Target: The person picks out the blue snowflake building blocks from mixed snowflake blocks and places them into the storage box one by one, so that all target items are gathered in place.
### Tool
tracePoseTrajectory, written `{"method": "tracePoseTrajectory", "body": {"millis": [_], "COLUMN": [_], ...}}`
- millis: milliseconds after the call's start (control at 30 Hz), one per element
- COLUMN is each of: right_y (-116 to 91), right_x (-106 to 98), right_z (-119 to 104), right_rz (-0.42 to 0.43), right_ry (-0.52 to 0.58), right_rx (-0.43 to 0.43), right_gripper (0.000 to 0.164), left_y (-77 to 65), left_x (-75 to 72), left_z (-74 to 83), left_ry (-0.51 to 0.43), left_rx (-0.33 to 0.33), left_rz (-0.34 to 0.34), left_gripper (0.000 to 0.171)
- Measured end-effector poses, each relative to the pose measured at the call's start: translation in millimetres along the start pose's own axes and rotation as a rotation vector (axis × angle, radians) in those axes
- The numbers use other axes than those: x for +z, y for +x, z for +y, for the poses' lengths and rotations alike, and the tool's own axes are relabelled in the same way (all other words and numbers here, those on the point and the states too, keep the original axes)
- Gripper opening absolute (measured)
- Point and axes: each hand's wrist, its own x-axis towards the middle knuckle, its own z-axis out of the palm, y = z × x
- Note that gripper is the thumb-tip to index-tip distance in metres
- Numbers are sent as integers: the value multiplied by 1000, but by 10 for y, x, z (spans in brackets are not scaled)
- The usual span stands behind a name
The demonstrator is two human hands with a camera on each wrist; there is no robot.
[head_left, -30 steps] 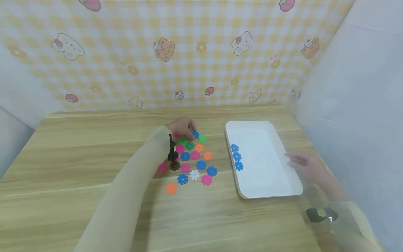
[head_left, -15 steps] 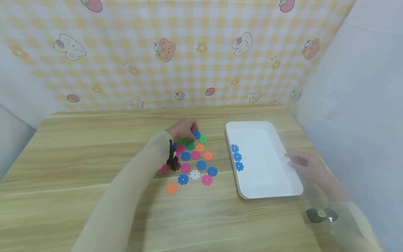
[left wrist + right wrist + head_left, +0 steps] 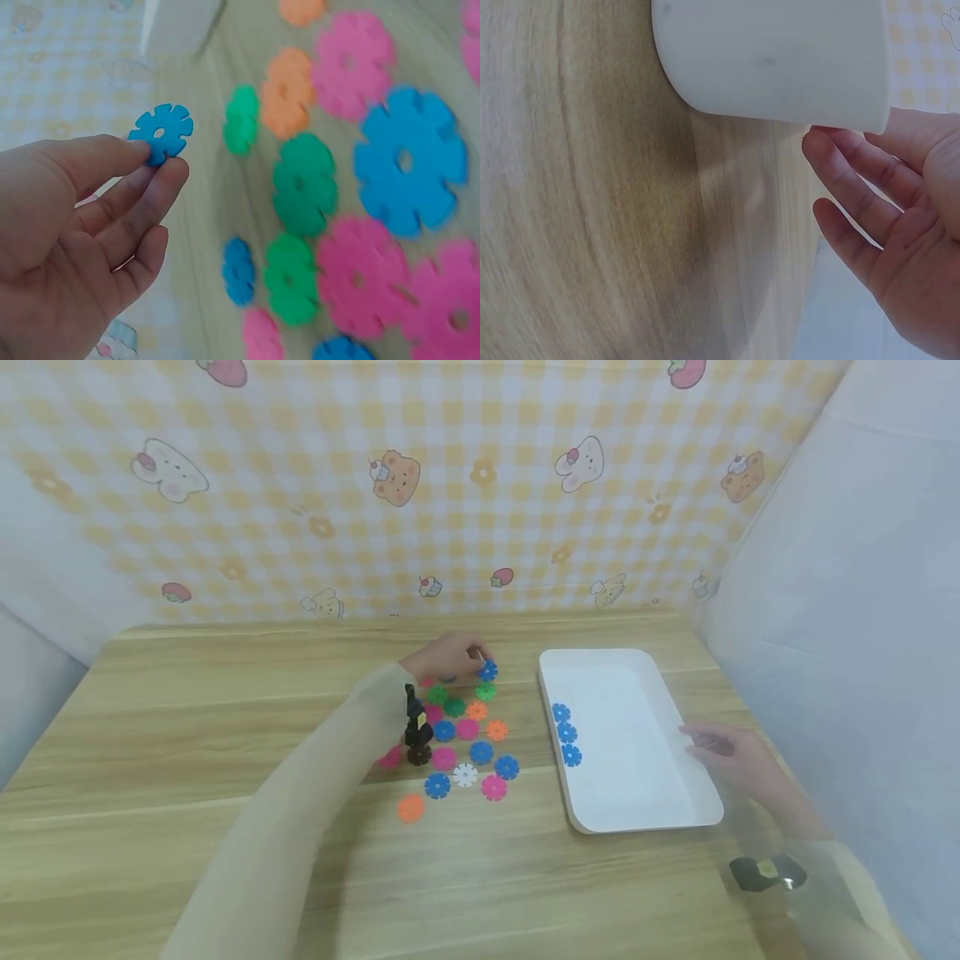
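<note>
My left hand (image 3: 453, 657) pinches a blue notched plastic disc (image 3: 161, 133) between thumb and fingertips, lifted off the table at the far side of a loose spread of discs. In the left wrist view, two green discs (image 3: 304, 184) and a pink disc (image 3: 360, 276) lie below and beside that hand. At the right, my right hand (image 3: 738, 760) grips the right wall of a white tray (image 3: 678, 710), thumb over the rim and fingertips against the outside. Three blue discs (image 3: 566, 732) lie in a row along the tray's left inner side.
Between the left sleeve and the tray lie several more discs, among them a white disc (image 3: 465, 775), a brown disc (image 3: 419, 754) and an orange disc (image 3: 410, 808). A checked cloth (image 3: 480, 527) hangs behind the wooden table (image 3: 187, 710), with white cloth (image 3: 847, 610) at the right.
The left hand has lifted the blue disc and moved it slightly right and away from the spread. The right hand and the tray have stayed in place.
</note>
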Motion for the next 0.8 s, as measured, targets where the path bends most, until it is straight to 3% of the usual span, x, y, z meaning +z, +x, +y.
{"method": "tracePoseTrajectory", "body": {"millis": [233, 500, 800], "right_y": [-3, 2, -5], "right_x": [-9, -16, 2], "right_z": [0, 3, -17], "right_rz": [-4, 15, 6], "right_ry": [-4, -12, -3], "right_rx": [18, -9, -6], "right_gripper": [34, 33, 33], "left_y": [148, 424, 665], "left_x": [55, 193, 377], "left_z": [320, 525, 686], "left_ry": [-7, -63, -91], "left_rx": [88, 144, 140], "left_rz": [-8, -21, -33], "left_gripper": [21, 20, 20]}}
